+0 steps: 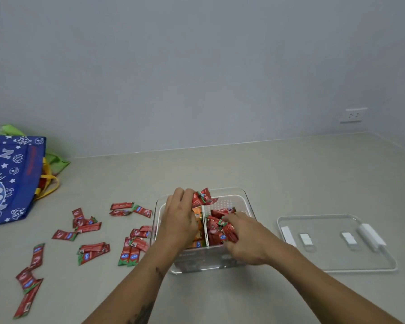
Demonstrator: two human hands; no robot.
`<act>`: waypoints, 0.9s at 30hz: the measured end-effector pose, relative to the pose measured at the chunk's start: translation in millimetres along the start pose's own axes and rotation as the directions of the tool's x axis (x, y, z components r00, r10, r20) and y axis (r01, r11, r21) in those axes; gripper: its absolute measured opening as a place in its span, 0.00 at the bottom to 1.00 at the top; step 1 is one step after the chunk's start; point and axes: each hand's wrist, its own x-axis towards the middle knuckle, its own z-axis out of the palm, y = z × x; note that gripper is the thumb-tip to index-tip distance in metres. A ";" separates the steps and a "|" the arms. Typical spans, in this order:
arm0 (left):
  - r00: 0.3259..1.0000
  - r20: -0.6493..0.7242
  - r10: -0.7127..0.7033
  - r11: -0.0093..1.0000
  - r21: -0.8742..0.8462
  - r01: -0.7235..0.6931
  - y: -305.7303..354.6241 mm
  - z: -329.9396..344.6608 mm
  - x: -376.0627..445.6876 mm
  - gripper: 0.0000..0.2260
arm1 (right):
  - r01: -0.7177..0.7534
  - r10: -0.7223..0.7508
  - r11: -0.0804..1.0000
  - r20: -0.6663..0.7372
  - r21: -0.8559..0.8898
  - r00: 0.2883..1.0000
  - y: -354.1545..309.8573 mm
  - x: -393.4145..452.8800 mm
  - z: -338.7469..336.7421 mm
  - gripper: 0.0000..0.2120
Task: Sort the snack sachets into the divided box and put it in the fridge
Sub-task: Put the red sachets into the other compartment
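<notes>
A clear divided box [239, 195] stands on the counter in front of me. Orange sachets [198, 212] fill its left compartment and red sachets [216, 212] its right one. My left hand [179, 217] hovers over the left side, pinching a small bunch of red sachets [202, 197] above the box. My right hand [246, 239] reaches into the right compartment with its fingers closed around more red sachets [228, 231]. Several loose red sachets [89, 250] lie scattered on the counter to the left of the box.
The box's clear lid [334, 260] with white clips lies flat to the right. A blue printed tote bag [12, 178] with yellow handles sits at the far left, green fabric behind it. A wall socket [353, 115] is at the back right.
</notes>
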 end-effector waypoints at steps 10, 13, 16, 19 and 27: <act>0.983 0.180 -0.025 0.985 -0.166 0.055 34.7 43.6 32.7 0.13 | 0.173 -0.249 0.856 -0.096 -0.486 0.964 12.1 -9.8 27.6 0.09; 0.975 0.208 -0.080 0.970 -0.211 0.125 39.6 52.3 35.9 0.12 | 0.180 -0.266 0.856 -0.115 -0.484 0.957 12.0 -9.8 27.5 0.09; 0.948 0.296 -0.116 0.958 -0.219 0.186 38.9 58.1 38.1 0.11 | 0.172 -0.248 0.868 -0.105 -0.465 0.963 12.2 -9.7 29.0 0.08; 0.876 0.456 -0.155 0.953 -0.165 0.254 33.7 60.6 40.0 0.19 | 0.157 -0.240 0.867 -0.120 -0.474 0.963 14.0 -8.7 30.3 0.07; 0.901 0.419 -0.115 0.980 -0.103 0.173 22.4 43.7 30.0 0.19 | 0.119 -0.207 0.874 -0.140 -0.471 0.968 6.6 -10.6 27.8 0.08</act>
